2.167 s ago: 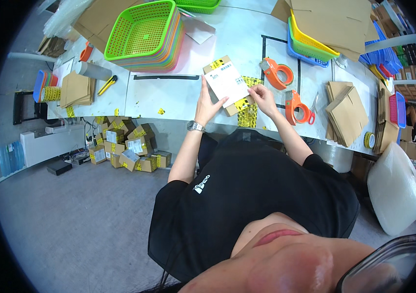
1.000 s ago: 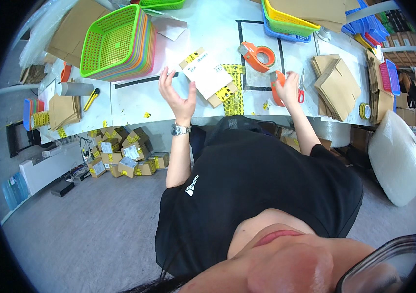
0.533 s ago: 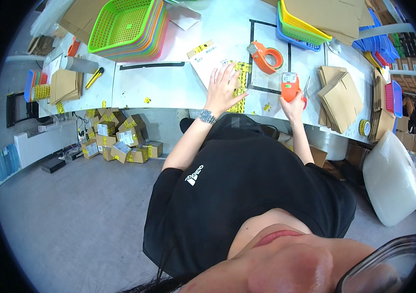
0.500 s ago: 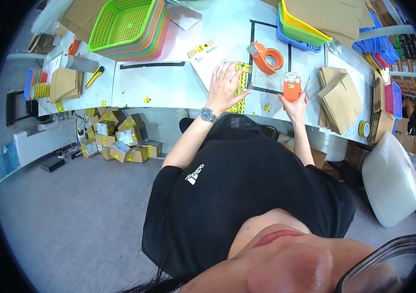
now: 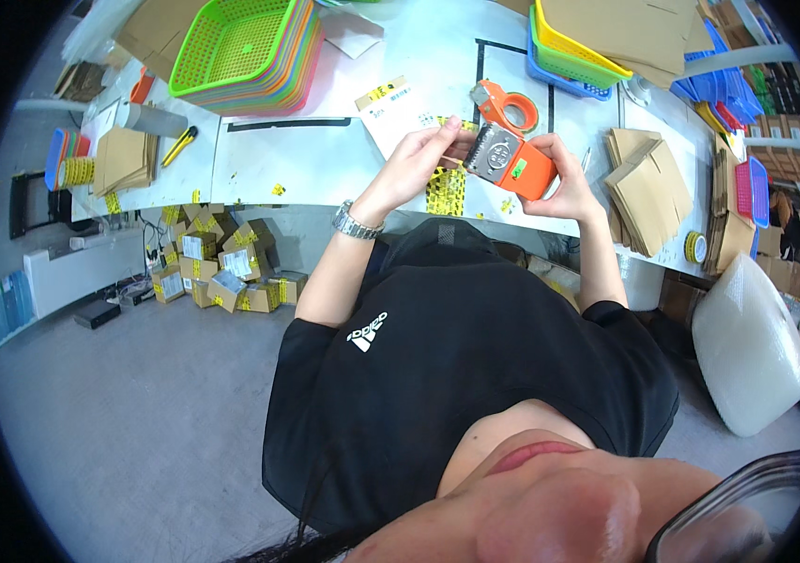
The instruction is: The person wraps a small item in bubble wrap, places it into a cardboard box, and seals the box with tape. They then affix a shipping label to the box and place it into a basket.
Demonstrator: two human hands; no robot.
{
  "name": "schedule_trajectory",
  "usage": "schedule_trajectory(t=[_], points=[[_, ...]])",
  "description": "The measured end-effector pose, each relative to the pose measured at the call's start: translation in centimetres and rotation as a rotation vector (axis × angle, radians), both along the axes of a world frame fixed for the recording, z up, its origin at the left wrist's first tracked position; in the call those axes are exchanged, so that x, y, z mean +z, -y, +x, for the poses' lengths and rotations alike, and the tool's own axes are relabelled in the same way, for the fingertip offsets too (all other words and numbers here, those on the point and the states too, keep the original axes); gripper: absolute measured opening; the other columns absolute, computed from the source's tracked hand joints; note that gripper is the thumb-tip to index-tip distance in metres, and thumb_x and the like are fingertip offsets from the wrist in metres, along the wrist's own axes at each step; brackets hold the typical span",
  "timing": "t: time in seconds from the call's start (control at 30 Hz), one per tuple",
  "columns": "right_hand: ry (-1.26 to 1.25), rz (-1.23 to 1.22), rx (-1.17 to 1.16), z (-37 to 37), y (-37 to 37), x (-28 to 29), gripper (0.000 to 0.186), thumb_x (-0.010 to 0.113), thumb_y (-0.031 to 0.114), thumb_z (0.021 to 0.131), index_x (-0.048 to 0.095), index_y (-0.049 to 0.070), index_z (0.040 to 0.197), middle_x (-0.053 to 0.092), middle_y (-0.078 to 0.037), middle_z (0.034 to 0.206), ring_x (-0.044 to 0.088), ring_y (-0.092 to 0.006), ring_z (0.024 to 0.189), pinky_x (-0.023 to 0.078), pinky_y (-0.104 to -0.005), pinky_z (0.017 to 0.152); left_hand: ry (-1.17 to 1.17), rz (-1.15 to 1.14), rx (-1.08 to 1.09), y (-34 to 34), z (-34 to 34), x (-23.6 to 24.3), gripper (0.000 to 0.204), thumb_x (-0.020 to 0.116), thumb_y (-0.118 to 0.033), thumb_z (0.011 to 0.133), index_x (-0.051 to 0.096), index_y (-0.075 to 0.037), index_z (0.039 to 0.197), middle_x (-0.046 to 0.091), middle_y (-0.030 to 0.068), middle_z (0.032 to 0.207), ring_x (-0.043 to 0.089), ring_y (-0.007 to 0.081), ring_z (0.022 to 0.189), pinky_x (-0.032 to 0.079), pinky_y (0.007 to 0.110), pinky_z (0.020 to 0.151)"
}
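My right hand is closed on an orange tape dispenser with a metal plate and a toothed edge, tilted above the table's front edge. At that toothed edge is my left hand, thumb raised and fingers bent toward the metal end. The dispenser partly hides its fingertips, and anything between them is too small to make out. Yellow-and-black tape shows below the left hand. Just beyond it lies a white sheet with printed marks. A second orange tape dispenser rests behind the held one.
Stacked coloured baskets stand at the back left, with more baskets at the back right. A yellow cutter lies on the left. Flattened cartons are piled on the right. Taped boxes sit beneath the table; bubble wrap stands at right.
The right hand has lifted the dispenser and brought it left, turning its metal end toward the left hand. My left hand has come off the table and turned, its fingers now bent.
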State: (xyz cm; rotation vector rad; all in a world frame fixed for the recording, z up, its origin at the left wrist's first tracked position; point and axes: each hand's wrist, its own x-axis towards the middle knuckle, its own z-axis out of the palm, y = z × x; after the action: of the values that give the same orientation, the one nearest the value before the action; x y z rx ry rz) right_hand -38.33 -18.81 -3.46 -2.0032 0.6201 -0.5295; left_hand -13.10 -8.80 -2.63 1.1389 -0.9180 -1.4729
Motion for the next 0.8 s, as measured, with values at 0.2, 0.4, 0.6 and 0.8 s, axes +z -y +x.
schedule_trajectory(t=[0.2,0.4,0.6,0.8], points=[[0.037,-0.129,0.097,2.2,1.1,0.0,0.068,0.080,0.013,0.056,0.056,0.003,0.119,0.066,-0.008,0.105,0.066,-0.0173,0.095,0.051,-0.0304,0.085,0.131,-0.111,0.160,-1.4,0.5,-1.1,0.026,0.060,-0.021,0.100,0.065,0.003,0.109,0.070,0.0008,0.094,0.061,0.0052,0.087,0.049,0.023,0.080],[0.005,-0.260,0.206,5.3,2.3,1.3,0.069,0.079,0.015,0.056,0.059,0.005,0.121,0.067,-0.012,0.110,0.067,-0.0267,0.098,0.051,-0.0345,0.089,0.603,-0.282,0.532,-2.2,0.4,-2.1,0.014,0.058,-0.013,0.099,0.057,-0.001,0.091,0.063,0.0082,0.069,0.063,0.0110,0.065,0.049,0.027,0.059],[-0.313,-0.211,0.296,3.9,5.9,5.2,0.069,0.075,0.015,0.056,0.059,0.009,0.123,0.067,-0.013,0.110,0.065,-0.0322,0.098,0.051,-0.0375,0.088,0.481,0.052,0.795,-7.1,6.3,-4.7,0.022,0.052,-0.025,0.103,0.058,-0.004,0.099,0.066,0.0028,0.085,0.056,0.0053,0.065,0.048,0.023,0.058],[-0.495,-0.390,0.366,4.9,8.9,5.0,0.066,0.068,0.011,0.059,0.057,0.009,0.124,0.064,-0.014,0.107,0.061,-0.0340,0.100,0.049,-0.0407,0.091,0.365,0.130,0.613,-9.7,5.8,-9.8,0.027,0.052,-0.028,0.103,0.060,-0.002,0.103,0.067,0.0040,0.080,0.064,0.0088,0.077,0.050,0.023,0.064]])
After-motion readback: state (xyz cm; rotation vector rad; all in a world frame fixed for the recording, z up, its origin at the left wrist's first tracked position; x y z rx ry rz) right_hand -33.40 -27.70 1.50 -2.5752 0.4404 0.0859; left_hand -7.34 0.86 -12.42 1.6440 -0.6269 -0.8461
